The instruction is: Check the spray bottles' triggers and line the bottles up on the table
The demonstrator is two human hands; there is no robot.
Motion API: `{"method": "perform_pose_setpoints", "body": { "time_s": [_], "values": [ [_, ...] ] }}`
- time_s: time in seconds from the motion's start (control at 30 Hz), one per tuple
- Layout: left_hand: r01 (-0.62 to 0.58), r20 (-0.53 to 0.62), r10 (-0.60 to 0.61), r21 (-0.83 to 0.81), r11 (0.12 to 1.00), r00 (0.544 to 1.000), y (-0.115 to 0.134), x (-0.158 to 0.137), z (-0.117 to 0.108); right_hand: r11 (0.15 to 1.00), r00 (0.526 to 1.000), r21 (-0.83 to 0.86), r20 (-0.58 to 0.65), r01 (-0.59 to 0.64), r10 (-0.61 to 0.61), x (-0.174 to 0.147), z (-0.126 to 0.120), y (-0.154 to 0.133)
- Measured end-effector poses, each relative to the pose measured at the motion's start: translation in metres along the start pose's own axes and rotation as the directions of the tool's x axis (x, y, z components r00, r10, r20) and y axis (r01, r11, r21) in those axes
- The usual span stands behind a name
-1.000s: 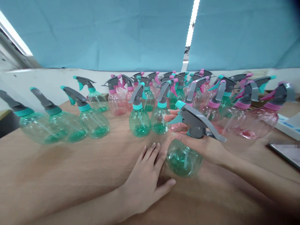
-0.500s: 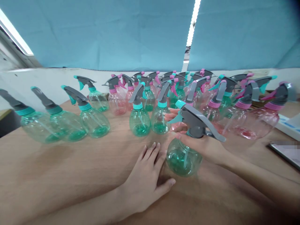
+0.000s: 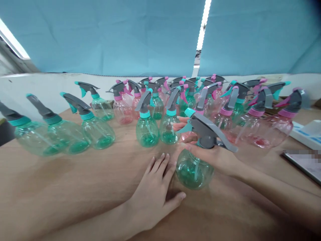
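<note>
A green transparent spray bottle with a grey trigger head and turquoise nozzle is in front of me. My right hand is around its neck, thumb on the near side, other fingers partly hidden behind the head. My left hand lies flat on the wooden table, fingers stretched out and thumb apart, just left of the bottle's base. Beyond the hands stand two more green spray bottles, the left one and the right one close together.
Several green spray bottles stand at the left. Many pink bottles and green ones crowd the back and right. A dark-edged flat device and a white power strip lie at the right. A blue cloth hangs behind.
The whole view has shifted slightly, so things sit a little further left in the picture. Both hands keep the same pose, and the right one still holds the bottle.
</note>
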State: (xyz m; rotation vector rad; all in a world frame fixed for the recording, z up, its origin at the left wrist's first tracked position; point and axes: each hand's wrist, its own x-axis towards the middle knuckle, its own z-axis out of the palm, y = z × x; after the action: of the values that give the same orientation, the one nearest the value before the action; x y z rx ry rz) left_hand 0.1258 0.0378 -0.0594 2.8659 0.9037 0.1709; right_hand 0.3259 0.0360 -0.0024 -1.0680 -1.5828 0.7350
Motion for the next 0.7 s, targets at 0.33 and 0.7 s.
{"method": "perform_pose_setpoints", "body": {
  "time_s": [0.33,0.7],
  "values": [
    [0.001,-0.016,-0.001,-0.003,1.0,1.0,-0.003,0.0011,0.0026,0.996,1.0,-0.084,-0.002,0.016,-0.016,0.0022,0.0,-0.0037],
    [-0.01,-0.031,0.01,0.004,1.0,0.999,-0.0025,-0.0002,0.0019,0.993,0.999,-0.117,0.041,-0.012,0.016,0.0012,-0.0027,-0.009]
  ]
}}
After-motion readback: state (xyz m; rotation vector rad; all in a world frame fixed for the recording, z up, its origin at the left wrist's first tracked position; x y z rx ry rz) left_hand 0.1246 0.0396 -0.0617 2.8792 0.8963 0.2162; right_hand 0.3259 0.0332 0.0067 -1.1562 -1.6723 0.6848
